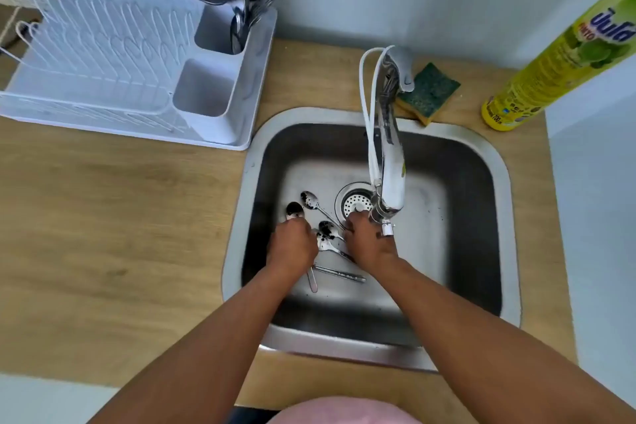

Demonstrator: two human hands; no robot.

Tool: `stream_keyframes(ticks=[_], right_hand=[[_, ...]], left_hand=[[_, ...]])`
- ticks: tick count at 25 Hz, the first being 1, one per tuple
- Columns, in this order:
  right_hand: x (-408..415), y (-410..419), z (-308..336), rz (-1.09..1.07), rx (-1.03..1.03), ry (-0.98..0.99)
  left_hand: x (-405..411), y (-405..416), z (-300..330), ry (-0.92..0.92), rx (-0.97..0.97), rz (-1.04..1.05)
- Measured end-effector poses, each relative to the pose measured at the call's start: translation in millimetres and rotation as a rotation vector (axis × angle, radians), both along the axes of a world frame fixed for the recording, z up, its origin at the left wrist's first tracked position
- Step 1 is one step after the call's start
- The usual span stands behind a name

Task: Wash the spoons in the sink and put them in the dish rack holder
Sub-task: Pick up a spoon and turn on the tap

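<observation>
Several dirty metal spoons lie on the floor of the steel sink (481, 217), left of the drain (354, 203). My left hand (292, 246) is closed over one spoon (295, 210); its speckled bowl sticks out above my fingers and its handle below my wrist. My right hand (370, 243) rests fingers-down on the handles of the other spoons, just under the faucet tip; its grip is hidden. One free spoon (309, 200) lies beside the drain, and two more bowls (327, 234) show between my hands. The white cutlery holder (241, 93) stands at the dish rack's right end.
The faucet (385, 148) reaches over the sink centre, with no water visible. The white dish rack (86, 62) stands on the wooden counter at the left; the holder's far compartment contains cutlery. A green sponge (428, 93) and a yellow dish-soap bottle (550, 65) sit behind the sink.
</observation>
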State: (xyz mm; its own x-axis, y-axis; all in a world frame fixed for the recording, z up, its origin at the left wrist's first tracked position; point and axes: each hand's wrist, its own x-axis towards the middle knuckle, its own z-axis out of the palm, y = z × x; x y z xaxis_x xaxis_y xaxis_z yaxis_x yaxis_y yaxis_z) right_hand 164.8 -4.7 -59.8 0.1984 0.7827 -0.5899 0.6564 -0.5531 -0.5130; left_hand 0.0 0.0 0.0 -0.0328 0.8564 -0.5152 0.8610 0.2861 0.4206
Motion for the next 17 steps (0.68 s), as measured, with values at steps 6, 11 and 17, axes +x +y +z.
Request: stream_keyframes(ticks=[6, 11, 17], right_hand=[[-7, 15, 9, 0.049, -0.059, -0.027], [15, 14, 55, 0.008, -0.029, 0.167], [28, -6, 106, 0.005, -0.064, 0.461]], left_hand=[[-1, 13, -10, -0.172, -0.022, 0.144], [15, 28, -6, -0.474, -0.164, 0.491], [29, 29, 17, -0.935, -0.384, 0.81]])
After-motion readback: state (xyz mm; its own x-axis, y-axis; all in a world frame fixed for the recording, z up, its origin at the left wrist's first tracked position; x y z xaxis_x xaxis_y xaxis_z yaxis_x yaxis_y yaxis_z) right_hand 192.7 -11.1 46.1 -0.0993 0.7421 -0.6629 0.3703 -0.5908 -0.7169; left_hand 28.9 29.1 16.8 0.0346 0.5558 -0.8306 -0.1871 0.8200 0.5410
